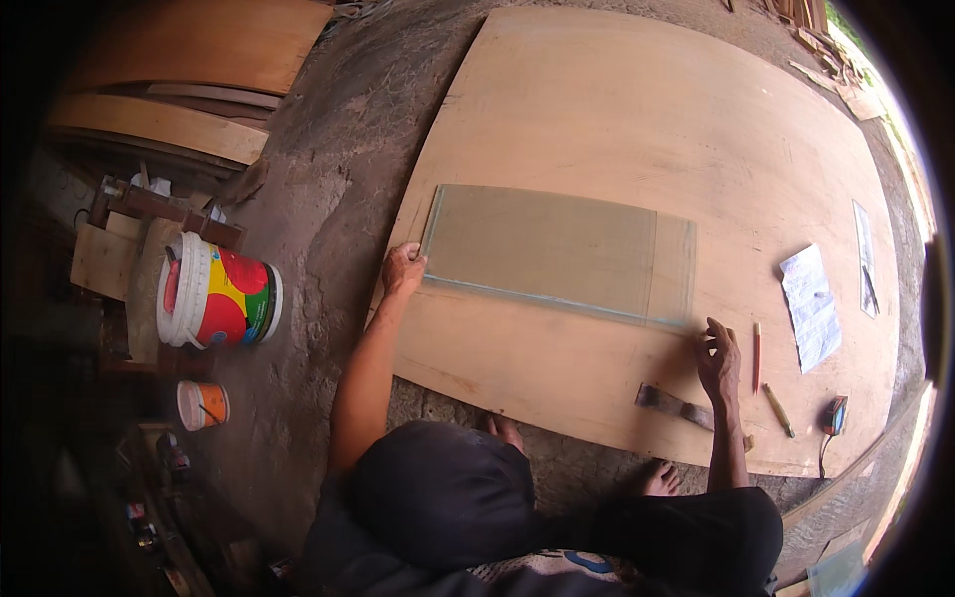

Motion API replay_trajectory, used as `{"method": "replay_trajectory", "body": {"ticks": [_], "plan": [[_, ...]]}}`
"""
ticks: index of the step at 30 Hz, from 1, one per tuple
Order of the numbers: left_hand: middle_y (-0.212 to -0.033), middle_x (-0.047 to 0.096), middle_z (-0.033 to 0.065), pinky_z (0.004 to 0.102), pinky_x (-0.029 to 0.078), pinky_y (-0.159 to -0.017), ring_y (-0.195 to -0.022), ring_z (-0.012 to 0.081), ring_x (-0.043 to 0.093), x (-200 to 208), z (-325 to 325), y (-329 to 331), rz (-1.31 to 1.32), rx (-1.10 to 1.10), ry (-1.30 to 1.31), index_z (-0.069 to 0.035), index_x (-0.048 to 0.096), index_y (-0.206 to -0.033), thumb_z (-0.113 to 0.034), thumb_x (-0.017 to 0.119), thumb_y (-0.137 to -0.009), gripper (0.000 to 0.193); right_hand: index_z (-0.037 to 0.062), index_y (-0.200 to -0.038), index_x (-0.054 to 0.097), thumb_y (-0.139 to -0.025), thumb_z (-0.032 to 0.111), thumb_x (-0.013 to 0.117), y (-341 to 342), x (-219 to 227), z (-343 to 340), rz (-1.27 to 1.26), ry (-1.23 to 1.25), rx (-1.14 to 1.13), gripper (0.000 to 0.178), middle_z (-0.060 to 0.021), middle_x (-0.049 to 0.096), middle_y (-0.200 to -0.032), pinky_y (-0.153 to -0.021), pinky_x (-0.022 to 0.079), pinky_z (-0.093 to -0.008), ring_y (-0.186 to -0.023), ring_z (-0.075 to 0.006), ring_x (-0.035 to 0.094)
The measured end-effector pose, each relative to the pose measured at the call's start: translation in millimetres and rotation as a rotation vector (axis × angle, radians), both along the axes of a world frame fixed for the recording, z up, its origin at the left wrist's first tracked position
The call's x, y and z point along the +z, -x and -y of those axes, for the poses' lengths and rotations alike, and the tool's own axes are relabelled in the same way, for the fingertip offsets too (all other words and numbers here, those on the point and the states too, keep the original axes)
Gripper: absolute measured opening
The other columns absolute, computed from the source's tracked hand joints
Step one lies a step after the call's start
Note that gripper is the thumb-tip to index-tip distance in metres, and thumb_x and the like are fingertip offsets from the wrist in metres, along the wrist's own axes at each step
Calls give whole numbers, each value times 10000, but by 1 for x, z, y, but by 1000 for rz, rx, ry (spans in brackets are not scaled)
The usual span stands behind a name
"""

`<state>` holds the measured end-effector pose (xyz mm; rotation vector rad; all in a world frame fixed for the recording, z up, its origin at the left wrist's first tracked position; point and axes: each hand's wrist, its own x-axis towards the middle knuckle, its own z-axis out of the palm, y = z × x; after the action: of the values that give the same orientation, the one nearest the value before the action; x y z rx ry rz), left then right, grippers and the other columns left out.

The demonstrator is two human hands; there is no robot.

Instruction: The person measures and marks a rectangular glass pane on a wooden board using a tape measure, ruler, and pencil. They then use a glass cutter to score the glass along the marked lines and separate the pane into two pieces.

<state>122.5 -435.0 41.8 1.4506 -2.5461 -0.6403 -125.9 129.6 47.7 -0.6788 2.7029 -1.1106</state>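
Clear rectangular glass sheets (557,249) lie on a large plywood board (617,109), seemingly stacked, with one reaching past the other on the right. At their left end, my left hand (403,267) pinches the edge between thumb and fingers. My right hand (720,360) is raised just beyond the near right corner of the glass, fingers curved and apart, with nothing visible in it. Beside that hand lie a red pencil (757,356) and a slim brass-coloured tool (779,411), perhaps a glass cutter. Under my right forearm is a dark strip (674,405).
Creased white paper (813,310), a narrow glassy strip (863,254) and a tape measure (834,416) lie at the board's right. Left on the rough floor stand a colourful paint bucket (224,298) and a small orange-and-white tub (203,405). Stacked wooden boards (199,50) fill the far left.
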Motion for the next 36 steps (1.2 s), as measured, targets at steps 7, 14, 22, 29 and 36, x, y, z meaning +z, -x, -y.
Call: {"method": "replay_trajectory", "body": {"ticks": [7,14,22,29,36], "plan": [[-1077,747,117,394,555,-874,-998,269,714,-3,-2,0,-27,1,-4,-92,716,-1189,-222,746,-831,382,5,-1283,637,-930,102,674,7,-10,18,38,46,32,368,-159,671,-1046,-753,555,-342,-857,-230,692],[-1010,754,107,395,559,-843,-951,272,717,-7,3,2,24,2,2,-85,725,-1157,-195,737,-828,348,6,-1224,677,-922,161,695,3,-4,28,74,19,-52,340,-194,675,-1021,-823,545,-399,-917,-304,685],[-938,749,122,343,555,-774,-851,210,705,-9,14,0,-40,-44,-48,20,703,-1144,-84,730,-822,340,7,-1237,662,-914,188,686,1,-1,32,110,39,-89,372,-214,679,-1003,-852,538,-413,-928,-344,678],[-952,752,115,334,558,-795,-882,192,705,-5,7,-2,-57,-9,-123,14,706,-1169,-80,740,-810,372,-4,-1251,655,-928,175,666,8,-5,29,38,-1,-75,369,-219,686,-1045,-873,541,-414,-958,-342,685],[-1065,761,129,356,554,-882,-1000,256,725,-3,0,-9,-37,20,-161,-52,734,-1151,-194,721,-826,354,7,-1258,655,-960,217,630,21,-12,30,16,-37,-96,366,-215,700,-1063,-849,538,-407,-937,-324,695]]}}
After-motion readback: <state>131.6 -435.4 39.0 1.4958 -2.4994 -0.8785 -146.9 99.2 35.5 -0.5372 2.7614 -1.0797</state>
